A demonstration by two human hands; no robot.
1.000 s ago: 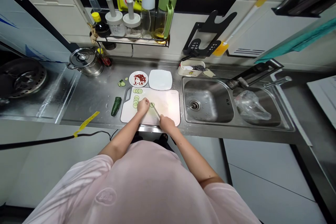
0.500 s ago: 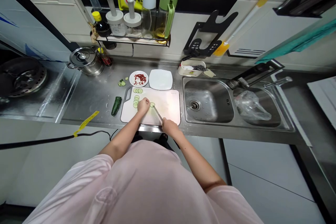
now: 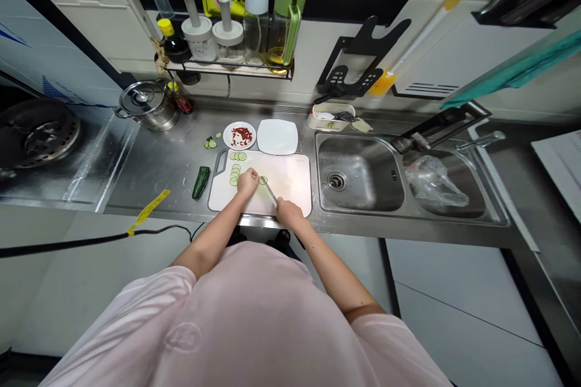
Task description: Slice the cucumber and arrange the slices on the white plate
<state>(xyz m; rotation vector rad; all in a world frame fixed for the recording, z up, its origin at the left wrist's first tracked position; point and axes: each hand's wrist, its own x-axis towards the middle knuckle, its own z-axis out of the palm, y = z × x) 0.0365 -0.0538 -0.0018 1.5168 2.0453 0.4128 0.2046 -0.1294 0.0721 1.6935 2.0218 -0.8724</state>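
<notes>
My right hand [image 3: 288, 213] is closed on the handle of a knife [image 3: 269, 190], whose blade points up and left over the white cutting board [image 3: 290, 181]. The tip of the blade is at a round cucumber slice [image 3: 263, 180]. Beside that slice, my left hand [image 3: 247, 182] rests on the board with its fingers pinched; what they hold, if anything, is too small to name. Several cucumber slices [image 3: 235, 175] lie in overlapping rows left of my left hand and above it. A piece of dark green cucumber [image 3: 200, 183] lies on the steel counter, left of the board.
Behind the board are a plate of chopped red pieces [image 3: 239, 135] and a white square plate [image 3: 277, 136]. Cucumber scraps [image 3: 209, 143] lie farther left, near a lidded pot [image 3: 149, 106]. A sink [image 3: 361, 173] is on the right; a bottle rack [image 3: 229, 68] hangs above.
My right hand has shifted slightly up and left with the knife. My left hand has barely moved.
</notes>
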